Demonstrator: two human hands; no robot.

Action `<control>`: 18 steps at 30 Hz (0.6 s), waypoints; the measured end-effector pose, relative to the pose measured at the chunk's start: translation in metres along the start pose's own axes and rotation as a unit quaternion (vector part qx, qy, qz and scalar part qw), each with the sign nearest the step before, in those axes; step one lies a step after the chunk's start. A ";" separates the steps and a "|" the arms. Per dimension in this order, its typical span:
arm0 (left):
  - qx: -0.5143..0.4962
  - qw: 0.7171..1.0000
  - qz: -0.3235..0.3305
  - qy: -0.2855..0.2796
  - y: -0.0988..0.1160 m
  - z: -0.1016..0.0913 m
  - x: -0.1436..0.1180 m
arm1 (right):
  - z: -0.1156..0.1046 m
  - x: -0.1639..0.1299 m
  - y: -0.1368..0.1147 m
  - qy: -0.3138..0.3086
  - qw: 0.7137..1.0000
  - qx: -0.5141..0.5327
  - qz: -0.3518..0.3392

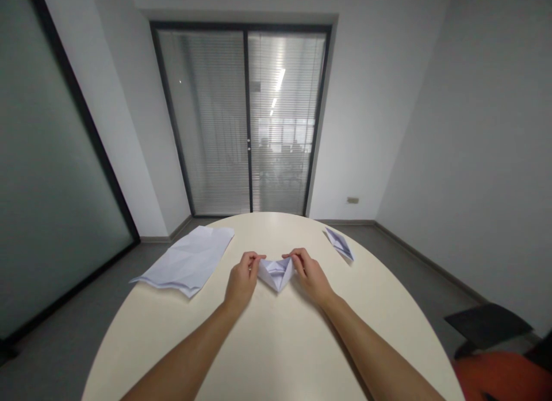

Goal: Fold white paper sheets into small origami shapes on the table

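Between both hands, the folded paper triangle (276, 273) is pinched by left hand (241, 280) and right hand (311, 276); pull evenly.

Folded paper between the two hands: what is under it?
The folded paper lies on the round cream table, pinched at its ends by the left hand and right hand. Anything beneath it is hidden.

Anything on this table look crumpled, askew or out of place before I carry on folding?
Only the loose sheets at the left: they are creased and hang over the table edge. The left hand and right hand pinch the folded paper; another folded piece lies far right.
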State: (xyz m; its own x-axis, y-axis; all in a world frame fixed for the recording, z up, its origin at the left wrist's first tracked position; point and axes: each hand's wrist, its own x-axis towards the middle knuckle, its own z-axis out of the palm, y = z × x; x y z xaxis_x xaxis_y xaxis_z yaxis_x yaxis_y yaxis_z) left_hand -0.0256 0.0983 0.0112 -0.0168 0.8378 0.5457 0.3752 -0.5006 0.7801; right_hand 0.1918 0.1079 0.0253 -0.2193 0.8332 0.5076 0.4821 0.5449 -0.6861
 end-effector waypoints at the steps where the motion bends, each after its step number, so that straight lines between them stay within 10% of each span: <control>1: -0.010 1.000 -0.014 0.005 -0.003 0.000 0.001 | 0.000 0.001 0.003 0.005 1.000 0.010 0.005; 10: -0.066 0.993 -0.077 0.057 -0.019 0.001 0.007 | -0.001 0.003 0.023 0.019 0.998 -0.001 0.052; 18: -0.019 0.998 -0.044 0.046 -0.006 -0.001 0.003 | -0.004 -0.003 0.003 -0.047 0.980 -0.165 -0.104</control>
State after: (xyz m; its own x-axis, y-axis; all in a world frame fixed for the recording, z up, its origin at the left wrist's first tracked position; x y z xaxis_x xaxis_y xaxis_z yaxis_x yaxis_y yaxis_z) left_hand -0.0285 0.1036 0.0089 -0.1338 0.8560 0.4993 0.3338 -0.4354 0.8360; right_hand 0.1975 0.1068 0.0242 -0.4115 0.7209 0.5577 0.6637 0.6564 -0.3588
